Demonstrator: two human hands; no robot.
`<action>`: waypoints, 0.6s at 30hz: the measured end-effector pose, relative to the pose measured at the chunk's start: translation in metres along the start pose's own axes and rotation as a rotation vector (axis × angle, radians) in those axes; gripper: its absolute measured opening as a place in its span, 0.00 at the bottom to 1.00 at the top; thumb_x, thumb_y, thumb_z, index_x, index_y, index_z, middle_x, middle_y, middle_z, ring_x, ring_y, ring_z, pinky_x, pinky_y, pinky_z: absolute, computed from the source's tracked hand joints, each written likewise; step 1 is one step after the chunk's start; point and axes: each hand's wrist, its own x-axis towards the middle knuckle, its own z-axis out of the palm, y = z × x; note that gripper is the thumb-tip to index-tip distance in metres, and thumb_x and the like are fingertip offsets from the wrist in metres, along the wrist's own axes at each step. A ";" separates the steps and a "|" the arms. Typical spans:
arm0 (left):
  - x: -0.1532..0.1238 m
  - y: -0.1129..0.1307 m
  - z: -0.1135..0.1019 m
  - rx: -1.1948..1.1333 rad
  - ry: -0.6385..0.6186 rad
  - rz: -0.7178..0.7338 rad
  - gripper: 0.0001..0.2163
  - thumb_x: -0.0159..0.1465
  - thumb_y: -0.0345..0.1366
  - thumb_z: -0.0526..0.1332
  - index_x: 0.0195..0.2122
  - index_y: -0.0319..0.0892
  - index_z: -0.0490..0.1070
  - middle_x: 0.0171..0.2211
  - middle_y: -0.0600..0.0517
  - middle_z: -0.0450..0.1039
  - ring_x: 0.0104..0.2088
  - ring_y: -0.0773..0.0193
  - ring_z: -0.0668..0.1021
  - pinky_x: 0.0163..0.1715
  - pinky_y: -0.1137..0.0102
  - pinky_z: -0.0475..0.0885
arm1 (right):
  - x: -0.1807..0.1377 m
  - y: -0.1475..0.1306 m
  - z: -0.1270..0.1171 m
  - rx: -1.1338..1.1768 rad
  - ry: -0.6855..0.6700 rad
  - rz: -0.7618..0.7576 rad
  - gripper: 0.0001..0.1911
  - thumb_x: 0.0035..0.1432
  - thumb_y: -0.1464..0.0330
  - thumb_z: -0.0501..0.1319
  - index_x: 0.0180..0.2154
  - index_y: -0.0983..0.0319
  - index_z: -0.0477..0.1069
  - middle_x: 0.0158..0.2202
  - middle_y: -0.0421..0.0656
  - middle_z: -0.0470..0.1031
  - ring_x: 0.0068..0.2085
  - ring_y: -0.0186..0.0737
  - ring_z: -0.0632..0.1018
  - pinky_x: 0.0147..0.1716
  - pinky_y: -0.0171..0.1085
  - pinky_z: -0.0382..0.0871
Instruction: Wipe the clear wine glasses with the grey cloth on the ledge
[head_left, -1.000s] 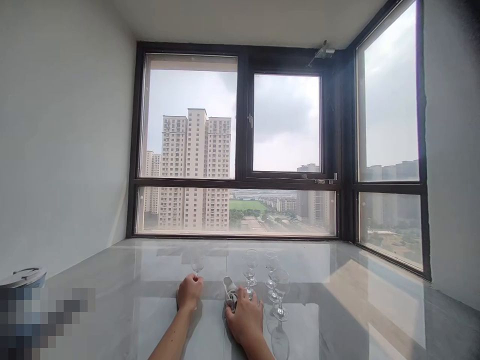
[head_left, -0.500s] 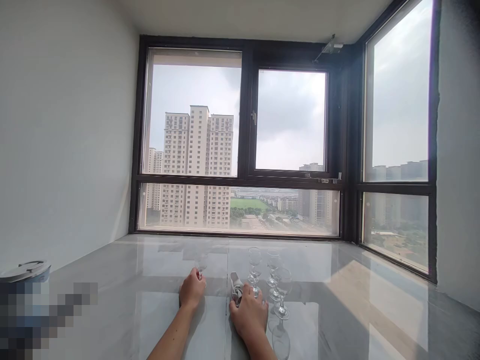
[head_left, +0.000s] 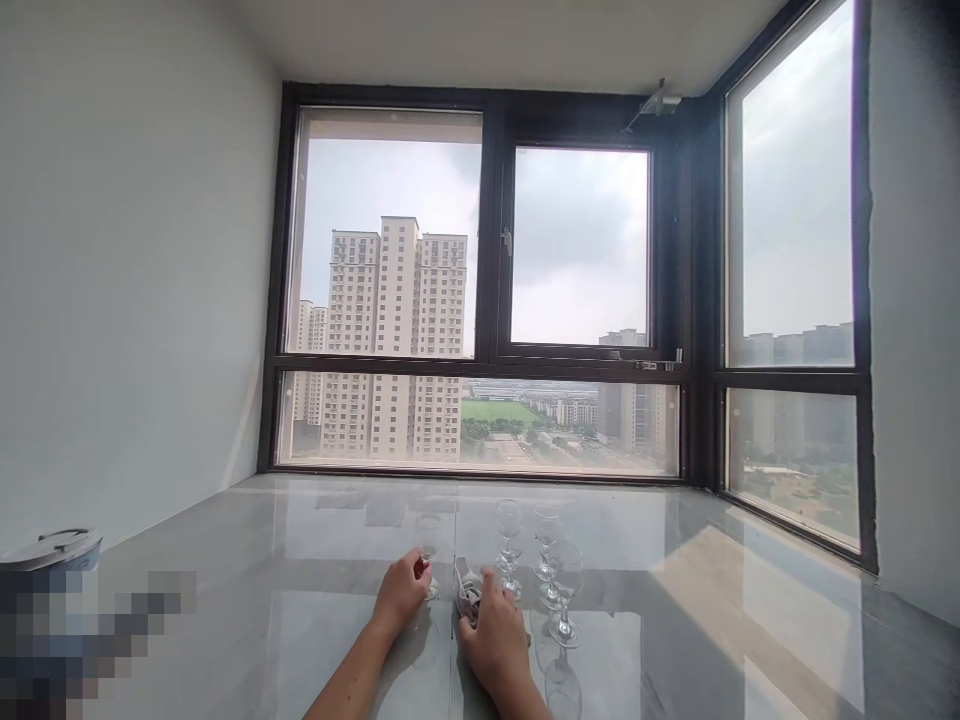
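Observation:
My left hand (head_left: pixel 405 592) is closed at the stem of a clear stemmed glass (head_left: pixel 429 532), whose foot shows just beside the fingertips. The glass is upright; whether its foot touches the surface I cannot tell. Beside it, my right hand (head_left: pixel 496 625) is closed on a crumpled grey-white cloth (head_left: pixel 466 585), which pokes out past the fingers on their left side. Just right of this hand, several more clear stemmed glasses stand upright in a group; the nearest glass (head_left: pixel 566 572) is reflected in the glossy surface.
The glasses stand on a glossy grey tiled surface (head_left: pixel 330 600). A lidded tub (head_left: pixel 64 545) sits at the far left, partly blurred out. Dark-framed windows (head_left: pixel 487 365) rise behind, and a white wall (head_left: pixel 135 250) closes the left side.
My left hand has moved to the right with the stemmed glass, closer to the cloth. My right hand and the cloth have shifted only slightly.

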 end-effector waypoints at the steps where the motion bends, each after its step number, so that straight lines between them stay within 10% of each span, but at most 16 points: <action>1: 0.000 0.001 0.001 -0.011 -0.026 0.031 0.05 0.63 0.31 0.58 0.31 0.42 0.72 0.28 0.53 0.77 0.30 0.66 0.76 0.31 0.74 0.61 | 0.000 0.001 0.000 0.027 -0.008 -0.016 0.37 0.52 0.72 0.55 0.65 0.66 0.59 0.56 0.52 0.74 0.58 0.52 0.72 0.56 0.45 0.64; 10: -0.012 0.018 0.008 0.028 -0.037 0.160 0.11 0.69 0.35 0.49 0.35 0.43 0.69 0.35 0.49 0.78 0.37 0.60 0.78 0.37 0.70 0.66 | -0.010 0.015 0.009 0.327 0.064 -0.098 0.38 0.49 0.81 0.51 0.64 0.64 0.58 0.54 0.50 0.75 0.55 0.45 0.76 0.54 0.40 0.68; 18: -0.042 0.037 0.014 0.029 0.016 0.418 0.16 0.66 0.27 0.48 0.41 0.45 0.75 0.38 0.46 0.79 0.42 0.55 0.77 0.47 0.64 0.69 | -0.014 0.022 0.017 0.274 0.455 -0.303 0.34 0.52 0.78 0.54 0.61 0.57 0.62 0.51 0.48 0.77 0.52 0.49 0.78 0.45 0.40 0.76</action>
